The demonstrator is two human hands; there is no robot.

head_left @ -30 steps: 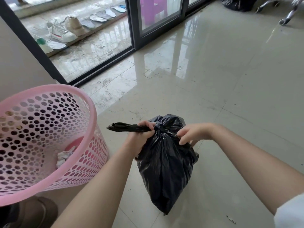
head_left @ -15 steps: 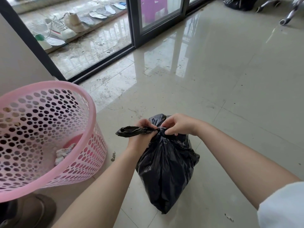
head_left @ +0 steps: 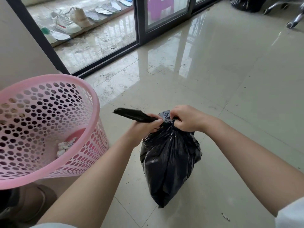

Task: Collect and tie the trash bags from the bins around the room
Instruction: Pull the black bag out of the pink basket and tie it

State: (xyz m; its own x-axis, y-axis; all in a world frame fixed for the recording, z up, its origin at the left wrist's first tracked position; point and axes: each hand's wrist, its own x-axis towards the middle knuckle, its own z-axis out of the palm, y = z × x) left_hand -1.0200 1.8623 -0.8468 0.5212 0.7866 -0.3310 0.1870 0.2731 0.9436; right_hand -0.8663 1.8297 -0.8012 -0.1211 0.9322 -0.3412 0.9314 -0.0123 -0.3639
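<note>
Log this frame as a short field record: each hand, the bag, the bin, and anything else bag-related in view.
left hand: left hand grips the twisted tail of the bag's neck
right hand: right hand pinches the neck at the knot
trash bag: black trash bag, full, bottom on the floor
bin: pink perforated bin, no liner, crumpled paper inside
other: second black bag far back

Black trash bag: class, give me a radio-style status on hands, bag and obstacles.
Left hand grips the twisted tail; right hand pinches the neck. Black trash bag hangs bunched, knot unfinished. Pink basket close on the left, not touching.
</note>
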